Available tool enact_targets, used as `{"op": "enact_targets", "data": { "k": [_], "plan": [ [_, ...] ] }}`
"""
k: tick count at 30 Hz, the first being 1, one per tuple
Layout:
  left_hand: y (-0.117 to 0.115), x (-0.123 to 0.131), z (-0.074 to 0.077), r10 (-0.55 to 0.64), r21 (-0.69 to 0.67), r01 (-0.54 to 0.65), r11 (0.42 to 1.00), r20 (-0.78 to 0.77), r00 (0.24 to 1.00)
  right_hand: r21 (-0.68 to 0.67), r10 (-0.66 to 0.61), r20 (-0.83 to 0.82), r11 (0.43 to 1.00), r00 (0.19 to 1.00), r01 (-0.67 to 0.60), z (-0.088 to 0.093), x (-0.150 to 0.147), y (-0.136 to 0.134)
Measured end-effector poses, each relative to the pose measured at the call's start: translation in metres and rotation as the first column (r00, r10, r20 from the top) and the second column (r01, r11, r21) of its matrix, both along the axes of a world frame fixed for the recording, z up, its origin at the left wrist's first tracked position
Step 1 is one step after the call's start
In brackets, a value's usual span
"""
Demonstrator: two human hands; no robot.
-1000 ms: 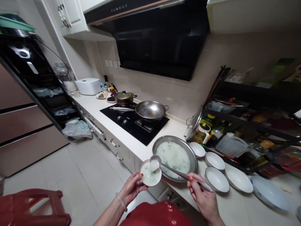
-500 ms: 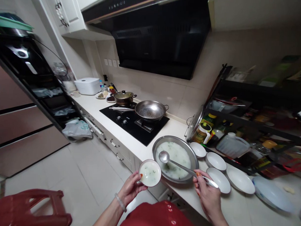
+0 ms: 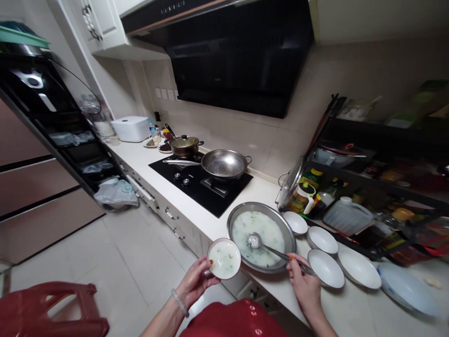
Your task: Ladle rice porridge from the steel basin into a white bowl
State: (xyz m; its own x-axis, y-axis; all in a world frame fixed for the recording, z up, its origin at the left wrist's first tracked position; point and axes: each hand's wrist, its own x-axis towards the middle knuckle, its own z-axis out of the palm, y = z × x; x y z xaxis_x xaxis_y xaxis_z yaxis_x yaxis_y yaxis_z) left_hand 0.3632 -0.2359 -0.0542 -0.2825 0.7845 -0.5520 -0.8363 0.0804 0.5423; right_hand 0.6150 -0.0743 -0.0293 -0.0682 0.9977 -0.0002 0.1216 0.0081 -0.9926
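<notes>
My left hand (image 3: 197, 277) grips a small bowl (image 3: 224, 258) by its left rim, thumb over the edge. Pale soup with green bits fills much of that bowl. A metal ladle (image 3: 275, 251) is in my right hand (image 3: 304, 284), fingers closed round its handle. The ladle's head touches the soup in a large steel basin (image 3: 293, 234), which stands on the counter just right of the small bowl. White, cloudy soup with green flecks lies in the basin.
White bowls (image 3: 326, 268) and plates line the counter on the right, before a black rack (image 3: 393, 189) of bottles. A wok (image 3: 224, 163) and a lidded pot (image 3: 184, 145) sit on the black hob (image 3: 208, 197). A red stool (image 3: 46, 309) stands on the floor at left.
The ladle's head has moved slightly right and down into the soup, and my right hand has turned with its handle. My left hand and the small bowl have barely moved.
</notes>
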Motion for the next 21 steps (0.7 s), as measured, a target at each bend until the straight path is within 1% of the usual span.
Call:
{"op": "enact_targets", "data": {
  "k": [3, 7, 11, 21],
  "plan": [
    [0.0, 0.001, 0.0, 0.002, -0.004, -0.002, 1.0, 0.001, 1.0, -0.085, -0.082, -0.091, 0.994, 0.992, 0.074, 0.012, -0.002, -0.002],
    [-0.001, 0.002, 0.001, 0.007, -0.01, -0.007, 1.0, 0.001, 1.0, -0.135, -0.134, -0.197, 0.985, 0.971, 0.108, 0.02, -0.002, -0.003],
    [-0.001, 0.003, 0.001, 0.004, -0.009, -0.004, 1.0, 0.003, 1.0, -0.163, -0.147, -0.235, 0.98, 0.961, 0.11, 0.02, -0.002, -0.003],
    [-0.004, 0.004, 0.002, -0.005, -0.009, 0.005, 1.0, -0.005, 1.0, -0.151, -0.158, -0.242, 0.981, 0.957, 0.124, 0.019, 0.001, -0.005]
  ]
}}
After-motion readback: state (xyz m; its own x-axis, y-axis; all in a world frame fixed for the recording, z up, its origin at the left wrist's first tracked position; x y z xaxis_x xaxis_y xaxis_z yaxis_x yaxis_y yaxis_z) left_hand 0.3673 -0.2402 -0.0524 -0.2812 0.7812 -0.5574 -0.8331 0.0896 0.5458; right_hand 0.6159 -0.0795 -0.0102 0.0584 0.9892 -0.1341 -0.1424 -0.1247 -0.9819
